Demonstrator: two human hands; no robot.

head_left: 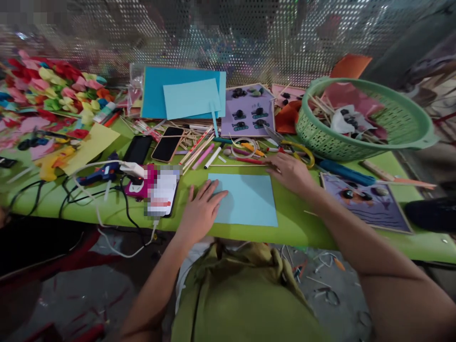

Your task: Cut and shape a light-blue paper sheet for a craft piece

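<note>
A light blue sheet of paper lies on the green table in front of me. My left hand rests on its left edge, fingers spread and flat. Beyond the upper right corner of the sheet is my right hand, its fingers bent together around the end of a thin wooden stick. That stick runs along just past the sheet's far edge. A red pen lies close to the right fingertips. Yellow-handled scissors lie just behind the right hand.
A green basket of sticks and scraps stands at right, near a blue-handled tool and purple pebble pictures. Leftward are phones, a pink power adapter with cables, glue guns and colourful petals.
</note>
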